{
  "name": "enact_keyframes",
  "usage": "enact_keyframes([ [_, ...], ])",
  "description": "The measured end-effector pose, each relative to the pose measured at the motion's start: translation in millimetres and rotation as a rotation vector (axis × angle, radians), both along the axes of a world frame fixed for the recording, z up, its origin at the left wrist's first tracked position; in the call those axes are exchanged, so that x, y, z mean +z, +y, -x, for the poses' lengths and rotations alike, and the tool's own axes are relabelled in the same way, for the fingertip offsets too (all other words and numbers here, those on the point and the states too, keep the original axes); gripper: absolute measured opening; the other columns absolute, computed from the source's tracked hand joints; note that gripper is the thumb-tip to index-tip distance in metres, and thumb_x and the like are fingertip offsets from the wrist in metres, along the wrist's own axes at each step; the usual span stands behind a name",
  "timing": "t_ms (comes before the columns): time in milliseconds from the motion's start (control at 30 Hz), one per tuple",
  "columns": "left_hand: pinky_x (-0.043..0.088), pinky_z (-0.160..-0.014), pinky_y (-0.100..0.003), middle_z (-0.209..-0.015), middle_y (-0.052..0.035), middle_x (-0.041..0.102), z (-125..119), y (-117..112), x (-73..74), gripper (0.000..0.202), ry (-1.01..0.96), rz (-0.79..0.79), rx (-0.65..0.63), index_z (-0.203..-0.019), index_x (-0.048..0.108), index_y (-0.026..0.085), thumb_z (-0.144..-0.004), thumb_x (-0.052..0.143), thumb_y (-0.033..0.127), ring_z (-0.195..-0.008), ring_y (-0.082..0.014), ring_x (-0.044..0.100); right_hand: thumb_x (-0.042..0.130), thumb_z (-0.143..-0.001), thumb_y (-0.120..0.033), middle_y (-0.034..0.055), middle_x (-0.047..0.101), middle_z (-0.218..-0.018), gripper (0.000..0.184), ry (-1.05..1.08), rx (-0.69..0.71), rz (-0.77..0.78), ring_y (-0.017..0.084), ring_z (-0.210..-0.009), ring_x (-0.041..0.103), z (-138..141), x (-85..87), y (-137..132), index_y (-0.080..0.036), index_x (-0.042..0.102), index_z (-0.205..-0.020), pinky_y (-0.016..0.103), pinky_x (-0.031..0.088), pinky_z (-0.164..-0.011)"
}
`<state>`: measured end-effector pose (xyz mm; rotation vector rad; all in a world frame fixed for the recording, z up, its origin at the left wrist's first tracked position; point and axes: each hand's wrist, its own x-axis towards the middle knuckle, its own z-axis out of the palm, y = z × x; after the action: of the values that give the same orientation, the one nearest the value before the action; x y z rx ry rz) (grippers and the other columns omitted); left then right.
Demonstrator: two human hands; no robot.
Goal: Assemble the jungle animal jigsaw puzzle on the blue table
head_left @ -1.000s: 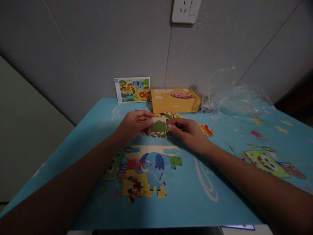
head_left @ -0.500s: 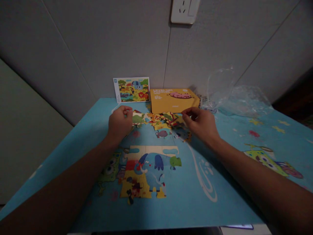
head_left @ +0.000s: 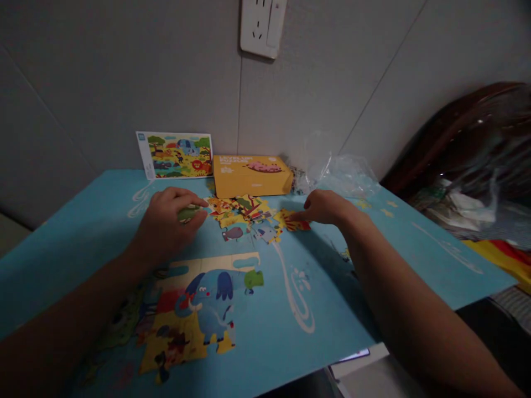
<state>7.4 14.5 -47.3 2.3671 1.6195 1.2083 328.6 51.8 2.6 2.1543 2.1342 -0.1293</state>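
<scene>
My left hand point(head_left: 166, 224) is at the left end of a heap of loose puzzle pieces point(head_left: 232, 210). Its thumb and fingers curve apart around a green-patterned puzzle piece point(head_left: 188, 213), with no clear grip on it. With the index finger stretched out, my right hand point(head_left: 326, 209) touches a yellow and red puzzle piece point(head_left: 293, 221) at the heap's right side. Nearer to me lies a joined puzzle section point(head_left: 199, 309) with a blue elephant, a green animal part at its upper right. My left forearm passes close to its left edge.
Behind the pieces stands a yellow puzzle box point(head_left: 253, 177), with a picture card point(head_left: 176, 157) leaning on the wall beside it. A clear plastic bag point(head_left: 344, 174) lies at the back right. The blue patterned tabletop point(head_left: 265, 354) ends at the right, near a dark chair point(head_left: 448, 143).
The view has turned right. My left hand has moved over the green-patterned piece. My right index finger now rests on a yellow and red piece, spread out from the heap's right side.
</scene>
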Motion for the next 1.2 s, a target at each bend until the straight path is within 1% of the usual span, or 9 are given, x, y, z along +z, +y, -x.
enact_keyframes([
  [167,0.046,-0.088,-0.036,-0.094,-0.006,0.067,-12,-18,0.8,0.015,0.088,0.055,-0.434,-0.09,0.07,0.021,-0.087,0.059,0.031,-0.091,-0.0219,0.061,0.076,-0.068,-0.056,0.0148,0.072,-0.078,0.043,0.013,0.089,0.138,0.026,-0.074,0.067,13,-3.5,-2,-0.015,0.074,-0.079,0.032,0.045,-0.061],
  [300,0.046,-0.09,-0.034,-0.1,-0.0067,0.066,-21,-28,-4.4,0.014,0.142,0.132,-0.662,-0.098,0.069,0.021,-0.087,0.062,0.025,-0.095,-0.0197,0.061,0.075,-0.071,-0.049,0.0106,0.07,-0.071,0.033,0.067,0.06,0.061,0.021,-0.065,0.063,14,-2.6,-1,-0.016,0.071,-0.075,0.03,0.04,-0.055],
  [467,0.047,-0.089,-0.034,-0.094,-0.0042,0.071,-21,-23,-7.5,0.022,0.063,0.14,-0.527,-0.104,0.069,0.024,-0.086,0.064,0.034,-0.092,-0.0208,0.063,0.068,-0.079,-0.029,0.0017,0.059,-0.054,0.024,0.443,0.089,-0.076,0.011,-0.049,0.048,15,4.0,0,-0.017,0.06,-0.06,0.026,0.033,-0.05],
  [633,0.048,-0.079,-0.031,-0.084,0.0001,0.073,-25,-25,-5.2,0.051,-0.081,0.338,-0.354,-0.129,0.058,0.023,-0.082,0.066,0.04,-0.076,-0.0184,0.062,0.07,-0.079,-0.043,-0.0065,0.05,-0.046,0.031,1.165,0.242,-0.001,0.005,-0.037,0.038,50,-6.4,-19,-0.017,0.055,-0.069,0.02,0.029,-0.04],
  [767,0.05,-0.076,-0.03,-0.089,-0.0048,0.073,-29,-26,-1.1,0.024,-0.303,0.436,-0.392,-0.099,0.069,0.018,-0.083,0.062,0.035,-0.081,-0.0203,0.065,0.075,-0.073,-0.05,-0.0033,0.06,-0.05,0.038,1.416,0.32,0.266,0.01,-0.04,0.053,80,-26.6,-36,-0.018,0.054,-0.079,0.02,0.043,-0.038],
  [867,0.052,-0.077,-0.031,-0.092,-0.008,0.072,-29,-25,3.0,0.034,-0.56,0.522,-0.502,-0.109,0.066,0.015,-0.08,0.065,0.033,-0.085,-0.0219,0.067,0.078,-0.069,-0.051,-0.0021,0.064,-0.052,0.042,1.524,0.303,0.336,0.011,-0.042,0.058,89,-36.8,-40,-0.018,0.054,-0.078,0.022,0.05,-0.042],
  [967,0.051,-0.076,-0.028,-0.095,-0.0066,0.069,-29,-26,4.8,0.043,-0.634,0.536,-0.535,-0.119,0.061,0.018,-0.078,0.07,0.031,-0.085,-0.0193,0.065,0.08,-0.065,-0.053,-0.003,0.062,-0.051,0.046,1.578,0.239,0.359,0.01,-0.039,0.056,90,-41.1,-37,-0.017,0.054,-0.077,0.021,0.05,-0.041],
  [1100,0.045,-0.063,-0.023,-0.076,-0.0006,0.063,-30,-25,2.1,0.018,-0.499,0.479,-0.43,-0.092,0.066,0.019,-0.08,0.068,0.033,-0.065,-0.0128,0.056,0.074,-0.072,-0.051,-0.0027,0.06,-0.051,0.039,1.465,0.247,0.364,0.01,-0.041,0.054,89,-43.1,-38,-0.017,0.056,-0.078,0.021,0.045,-0.04],
  [1200,0.035,-0.052,-0.022,-0.062,0.0035,0.053,-28,-21,2.3,0.02,-0.421,0.398,-0.259,-0.081,0.065,0.019,-0.082,0.065,0.039,-0.055,-0.0108,0.044,0.064,-0.083,-0.045,-0.0029,0.056,-0.052,0.029,1.318,0.327,0.211,0.008,-0.042,0.048,88,-41.8,-42,-0.016,0.059,-0.078,0.019,0.036,-0.04],
])
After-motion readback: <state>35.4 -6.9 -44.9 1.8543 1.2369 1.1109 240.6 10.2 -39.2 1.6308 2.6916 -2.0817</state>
